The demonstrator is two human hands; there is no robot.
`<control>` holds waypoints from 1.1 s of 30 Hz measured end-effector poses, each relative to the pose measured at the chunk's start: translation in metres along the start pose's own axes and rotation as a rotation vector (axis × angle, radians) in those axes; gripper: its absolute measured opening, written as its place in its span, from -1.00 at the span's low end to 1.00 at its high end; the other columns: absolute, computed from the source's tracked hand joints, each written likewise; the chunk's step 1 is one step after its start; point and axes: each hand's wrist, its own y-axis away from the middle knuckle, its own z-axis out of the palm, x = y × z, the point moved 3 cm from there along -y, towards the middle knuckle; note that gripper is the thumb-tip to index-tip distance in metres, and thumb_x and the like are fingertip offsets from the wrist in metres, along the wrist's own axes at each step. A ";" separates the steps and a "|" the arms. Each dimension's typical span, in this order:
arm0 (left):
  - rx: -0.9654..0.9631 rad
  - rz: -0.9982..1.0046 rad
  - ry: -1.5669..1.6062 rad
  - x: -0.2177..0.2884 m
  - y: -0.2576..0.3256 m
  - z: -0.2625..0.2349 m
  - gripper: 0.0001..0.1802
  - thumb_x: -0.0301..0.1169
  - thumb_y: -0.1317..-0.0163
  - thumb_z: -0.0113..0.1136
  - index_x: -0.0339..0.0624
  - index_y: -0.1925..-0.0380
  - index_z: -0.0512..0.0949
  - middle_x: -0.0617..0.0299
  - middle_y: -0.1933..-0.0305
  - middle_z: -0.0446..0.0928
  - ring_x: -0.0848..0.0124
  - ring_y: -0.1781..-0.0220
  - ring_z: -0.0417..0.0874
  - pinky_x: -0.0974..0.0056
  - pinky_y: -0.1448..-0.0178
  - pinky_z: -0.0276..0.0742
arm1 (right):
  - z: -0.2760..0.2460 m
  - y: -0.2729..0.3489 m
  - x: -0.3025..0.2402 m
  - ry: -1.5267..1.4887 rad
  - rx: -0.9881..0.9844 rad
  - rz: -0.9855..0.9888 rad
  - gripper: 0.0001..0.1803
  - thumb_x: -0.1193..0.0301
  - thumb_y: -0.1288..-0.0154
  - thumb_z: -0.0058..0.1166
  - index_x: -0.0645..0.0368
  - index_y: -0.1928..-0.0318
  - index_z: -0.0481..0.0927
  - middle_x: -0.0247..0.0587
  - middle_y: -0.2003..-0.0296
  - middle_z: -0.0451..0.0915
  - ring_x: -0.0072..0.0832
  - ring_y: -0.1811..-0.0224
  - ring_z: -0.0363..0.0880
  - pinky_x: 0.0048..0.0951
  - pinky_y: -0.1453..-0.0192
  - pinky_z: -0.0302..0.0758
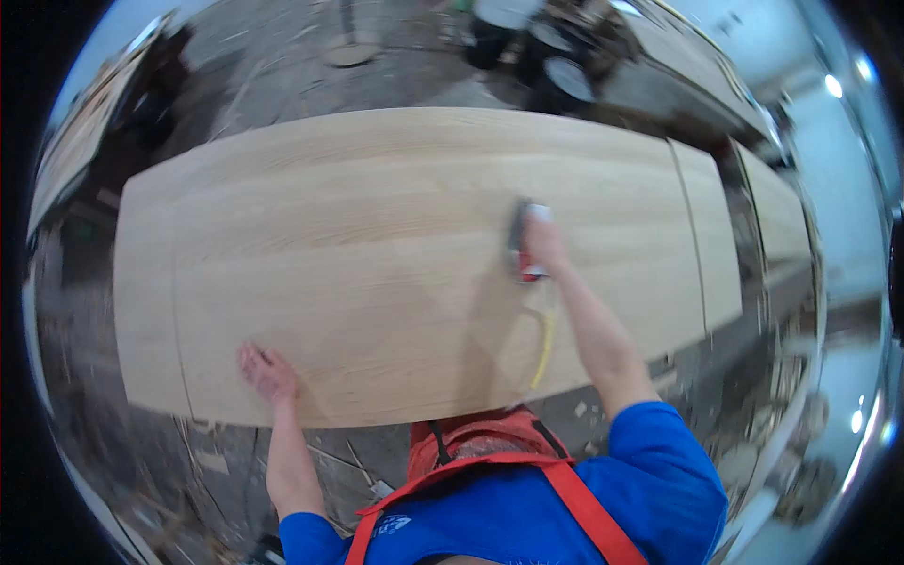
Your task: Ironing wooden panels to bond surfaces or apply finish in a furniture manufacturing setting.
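Observation:
A broad pale wooden panel [358,273] stretches across the view in front of me. Near its right-centre part, my right hand [543,247] is closed on a sander [521,247], dark with red and white parts and resting on the wood. It is smeared by motion. A yellow hose [542,350] trails from near the sander over the panel's near edge. Toward the left of the near edge, my left hand [268,374] lies on the wood with its fingers stretched out and holds nothing that I can see.
Narrow boards or strips [704,235] edge the panel's right end. Dark bins [563,85] stand beyond the far edge, with a round-based stand [352,49] farther left. Another wooden panel [774,202] is at the right. Scraps litter the floor [330,452] below.

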 end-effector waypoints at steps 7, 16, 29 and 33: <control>-0.042 0.168 -0.098 0.178 0.040 0.017 -0.25 -0.09 -0.63 0.05 -0.44 -0.59 0.27 -0.24 -0.70 0.24 -0.08 -0.76 0.18 -0.12 -0.81 0.02 | -0.010 0.067 -0.161 -0.471 -0.350 -0.204 -0.43 0.02 -0.65 -0.06 0.32 0.16 0.74 0.29 0.22 0.78 0.24 0.10 0.78 0.17 -0.03 0.70; -0.074 0.356 0.071 0.500 0.215 0.013 -0.22 -0.06 -0.60 0.08 -0.43 -0.58 0.27 -0.23 -0.73 0.18 -0.09 -0.81 0.07 -0.16 -0.83 -0.03 | -0.090 0.057 0.004 -0.486 -0.283 -0.277 -0.35 -0.06 -0.67 -0.01 0.38 0.19 0.71 0.33 0.17 0.77 0.26 0.04 0.77 0.17 -0.04 0.69; -0.088 0.299 -0.035 0.536 0.231 0.003 -0.18 -0.07 -0.59 0.07 -0.38 -0.64 0.17 -0.25 -0.75 0.11 -0.10 -0.81 0.04 -0.14 -0.83 -0.08 | -0.216 -0.061 0.517 -0.281 0.155 0.323 -0.16 -0.20 -0.70 -0.17 0.39 0.30 0.75 0.31 0.41 0.73 0.20 0.27 0.79 0.14 0.13 0.69; -0.102 0.299 -0.007 0.547 0.231 0.013 -0.17 -0.08 -0.57 0.08 -0.36 -0.66 0.16 -0.25 -0.75 0.10 -0.10 -0.80 0.04 -0.13 -0.83 -0.07 | -0.225 -0.084 0.637 -0.310 0.258 0.417 -0.16 -0.20 -0.73 -0.16 0.34 0.42 0.68 -0.07 0.66 0.60 -0.26 0.68 0.64 -0.14 0.54 0.56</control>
